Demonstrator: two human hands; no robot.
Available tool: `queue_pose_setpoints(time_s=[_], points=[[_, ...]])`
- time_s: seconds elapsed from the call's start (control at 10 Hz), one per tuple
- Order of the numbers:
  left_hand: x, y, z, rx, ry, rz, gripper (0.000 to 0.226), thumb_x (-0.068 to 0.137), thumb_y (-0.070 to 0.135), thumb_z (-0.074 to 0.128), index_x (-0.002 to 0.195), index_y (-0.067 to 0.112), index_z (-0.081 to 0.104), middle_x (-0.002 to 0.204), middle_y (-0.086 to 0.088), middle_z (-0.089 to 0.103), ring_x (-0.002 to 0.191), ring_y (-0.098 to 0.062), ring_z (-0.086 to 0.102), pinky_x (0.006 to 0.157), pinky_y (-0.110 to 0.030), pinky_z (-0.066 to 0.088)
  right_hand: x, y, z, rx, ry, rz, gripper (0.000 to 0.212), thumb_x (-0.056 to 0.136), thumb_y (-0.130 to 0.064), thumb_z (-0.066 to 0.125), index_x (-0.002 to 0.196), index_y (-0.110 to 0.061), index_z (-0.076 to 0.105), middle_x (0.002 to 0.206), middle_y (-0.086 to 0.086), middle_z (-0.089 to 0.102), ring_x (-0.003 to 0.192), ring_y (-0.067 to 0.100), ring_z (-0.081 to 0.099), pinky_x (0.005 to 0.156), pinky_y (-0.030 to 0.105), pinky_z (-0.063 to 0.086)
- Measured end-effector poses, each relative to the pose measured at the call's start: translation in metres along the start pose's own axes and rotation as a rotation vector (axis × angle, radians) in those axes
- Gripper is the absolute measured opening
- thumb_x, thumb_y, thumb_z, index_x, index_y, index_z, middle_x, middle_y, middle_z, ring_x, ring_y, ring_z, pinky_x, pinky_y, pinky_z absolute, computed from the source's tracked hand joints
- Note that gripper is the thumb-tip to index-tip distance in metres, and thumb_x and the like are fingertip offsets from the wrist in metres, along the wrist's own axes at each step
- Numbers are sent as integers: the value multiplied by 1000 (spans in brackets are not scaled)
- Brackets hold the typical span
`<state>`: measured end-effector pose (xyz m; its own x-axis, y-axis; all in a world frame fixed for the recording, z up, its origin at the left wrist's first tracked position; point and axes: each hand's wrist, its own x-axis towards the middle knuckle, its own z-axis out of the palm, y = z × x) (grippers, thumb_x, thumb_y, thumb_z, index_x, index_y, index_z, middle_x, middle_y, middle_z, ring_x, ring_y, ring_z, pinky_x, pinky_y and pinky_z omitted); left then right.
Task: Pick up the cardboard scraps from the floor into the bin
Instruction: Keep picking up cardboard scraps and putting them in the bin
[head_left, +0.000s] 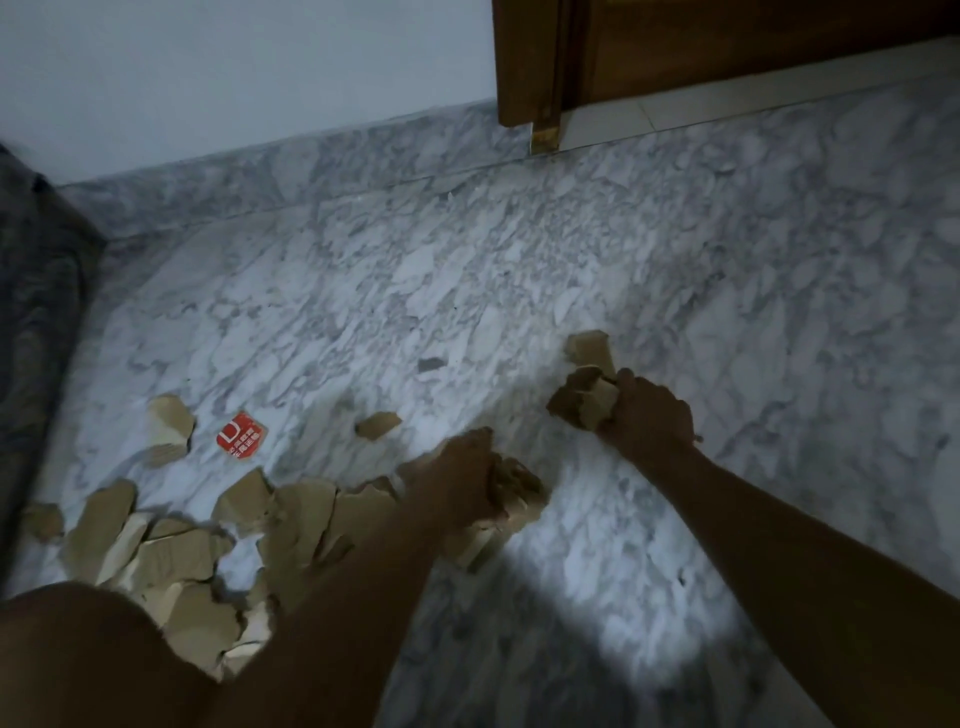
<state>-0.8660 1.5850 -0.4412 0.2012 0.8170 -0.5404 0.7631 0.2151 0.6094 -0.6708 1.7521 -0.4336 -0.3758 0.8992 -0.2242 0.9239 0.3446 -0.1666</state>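
Plainly, the left hand (460, 478) and right hand (652, 415) each clenched scraps (584, 402) — more lay at the floor's (675, 234) near-left corner; with no bin in sight, overfull fists might shed pieces.

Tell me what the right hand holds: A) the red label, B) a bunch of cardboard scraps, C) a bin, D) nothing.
B: the right hand is curled round a bunch of cardboard scraps.

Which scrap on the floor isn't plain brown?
The red printed scrap, lying apart from the brown pile; every other piece is plain tan cardboard.
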Motion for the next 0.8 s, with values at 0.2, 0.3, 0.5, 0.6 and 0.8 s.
queue_pose_setpoints(time_s=[0.2, 0.3, 0.5, 0.6, 0.8], points=[[10, 20, 11, 153, 276, -312, 48, 78, 33, 75, 119, 20, 54, 109, 0, 55, 99, -19, 58, 81, -29, 48, -4, 1, 4, -71, 33, -7, 36, 93, -44, 57, 117, -18, 53, 107, 3, 65, 99, 26, 64, 79, 38, 47], [-2, 12, -14, -60, 362, -252, 41, 86, 21, 72, 119, 14, 48, 96, 2, 61, 85, -4, 62, 71, -17, 44, 10, 5, -11, 308, -214, 79, 37, 81, -44, 70, 108, -20, 64, 101, 5, 70, 92, 31, 66, 77, 40, 54], [-28, -24, -66, -43, 353, -436, 59, 75, 37, 78, 124, 11, 57, 115, -10, 67, 106, -27, 64, 84, -24, 43, 62, -17, -38, 473, -257, 187, 59, 72, -59, 73, 118, -23, 67, 116, 11, 64, 112, 32, 61, 95, 45, 51], [-26, -26, -54, 49, 241, -439, 38, 81, 28, 74, 104, -2, 70, 105, -17, 70, 105, -30, 65, 73, -20, 34, 66, -32, -18, 177, -218, 165, 68, 86, -58, 61, 137, -16, 49, 136, 12, 50, 130, 35, 42, 106, 42, 36], [-11, -38, -19, 128, 294, -438, 48, 63, 55, 66, 97, 23, 55, 102, -5, 59, 102, -28, 59, 84, -40, 49, 78, -28, 18, 379, -203, 282, 78, 56, -69, 70, 117, -21, 61, 109, 5, 67, 95, 28, 68, 83, 38, 56]])
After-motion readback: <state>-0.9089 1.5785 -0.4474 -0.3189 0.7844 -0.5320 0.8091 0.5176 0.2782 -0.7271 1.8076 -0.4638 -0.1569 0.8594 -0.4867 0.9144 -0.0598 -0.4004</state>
